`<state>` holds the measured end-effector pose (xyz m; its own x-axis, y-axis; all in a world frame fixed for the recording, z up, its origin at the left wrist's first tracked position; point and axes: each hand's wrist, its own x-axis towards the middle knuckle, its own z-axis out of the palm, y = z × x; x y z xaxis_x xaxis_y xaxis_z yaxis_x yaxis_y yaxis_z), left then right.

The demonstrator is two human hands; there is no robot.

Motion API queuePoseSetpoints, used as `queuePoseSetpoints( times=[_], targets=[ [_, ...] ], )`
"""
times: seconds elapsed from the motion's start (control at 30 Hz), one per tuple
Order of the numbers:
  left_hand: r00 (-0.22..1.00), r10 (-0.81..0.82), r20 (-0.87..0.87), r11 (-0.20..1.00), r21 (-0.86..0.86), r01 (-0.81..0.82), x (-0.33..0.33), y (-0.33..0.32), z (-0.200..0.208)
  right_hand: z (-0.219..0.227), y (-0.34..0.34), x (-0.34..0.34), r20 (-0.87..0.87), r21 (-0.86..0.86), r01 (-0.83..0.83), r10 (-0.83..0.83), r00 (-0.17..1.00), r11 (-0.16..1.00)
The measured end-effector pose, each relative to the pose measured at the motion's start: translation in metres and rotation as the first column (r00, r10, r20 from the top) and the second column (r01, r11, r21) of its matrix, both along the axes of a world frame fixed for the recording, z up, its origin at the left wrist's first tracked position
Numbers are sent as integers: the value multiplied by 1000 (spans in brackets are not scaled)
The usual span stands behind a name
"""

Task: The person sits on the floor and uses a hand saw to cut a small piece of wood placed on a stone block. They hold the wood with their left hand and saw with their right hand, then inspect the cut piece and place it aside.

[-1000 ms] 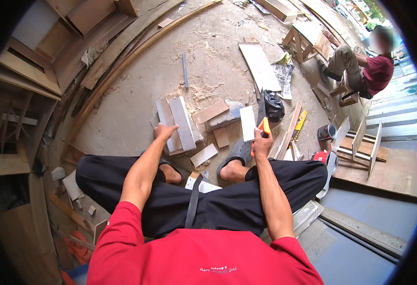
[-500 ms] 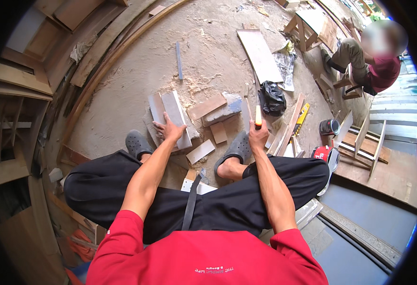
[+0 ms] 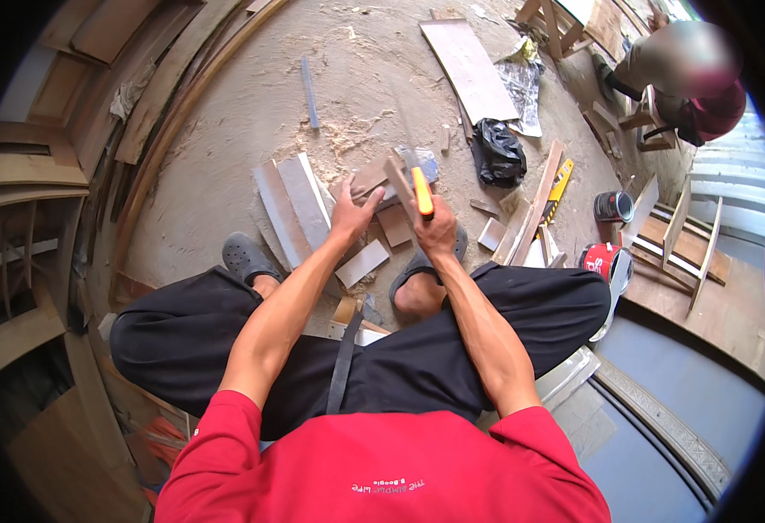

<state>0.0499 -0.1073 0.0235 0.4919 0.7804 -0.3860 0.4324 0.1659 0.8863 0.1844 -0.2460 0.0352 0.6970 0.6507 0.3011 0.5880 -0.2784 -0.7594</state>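
Note:
In my right hand (image 3: 435, 228) is a saw with a yellow-and-black handle (image 3: 422, 193); its thin blade points away and is blurred. A narrow wood strip (image 3: 399, 185) stands tilted beside the handle, apparently held in the same hand. My left hand (image 3: 352, 215) is open, its fingers spread toward the strip and over the short wood pieces. Beneath them lie a brown board offcut (image 3: 367, 177) and a block with a bluish face (image 3: 423, 163). Left of my left hand, several flat boards (image 3: 291, 205) lie side by side. A pale offcut (image 3: 362, 263) lies between my feet.
A blue-grey strip (image 3: 310, 91), a long board (image 3: 468, 70) and a black plastic bag (image 3: 498, 152) lie ahead. At right are a yellow saw (image 3: 559, 187), cans (image 3: 613, 207) and a wooden frame (image 3: 679, 235). Another person (image 3: 683, 78) sits far right. Wooden cabinets (image 3: 25, 166) line the left.
My left hand has lifted off the flat boards and moved right, toward the wood strip. My right hand has brought the saw and strip left and farther forward.

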Motion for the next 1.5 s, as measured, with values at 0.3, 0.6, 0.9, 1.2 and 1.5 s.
queuePoseSetpoints(
  times=[0.3, 0.6, 0.9, 1.2, 1.5],
  targets=[
    [965, 129, 227, 903, -430, -20, 34, -16, 28, 34, -6, -13, -72, 93, -131, 138, 988, 987],
    [990, 114, 82, 938, -336, -80, 31, -5, 27, 35, -19, -6, -247, 61, -20, 35, 968, 998],
    [986, 150, -77, 983, -93, -157, -9, 35, 18, 24, -47, 75, 187, -236, 50, -5, 982, 970],
    [981, 155, -121, 988, -6, -157, -22, 58, 37, -23, -82, 84, 247, -525, -2, 155, 957, 851],
    [970, 160, -182, 987, 52, -153, -29, 71, 48, -33, -92, 131, 443, -752, 235, 209, 872, 616]
  ],
)
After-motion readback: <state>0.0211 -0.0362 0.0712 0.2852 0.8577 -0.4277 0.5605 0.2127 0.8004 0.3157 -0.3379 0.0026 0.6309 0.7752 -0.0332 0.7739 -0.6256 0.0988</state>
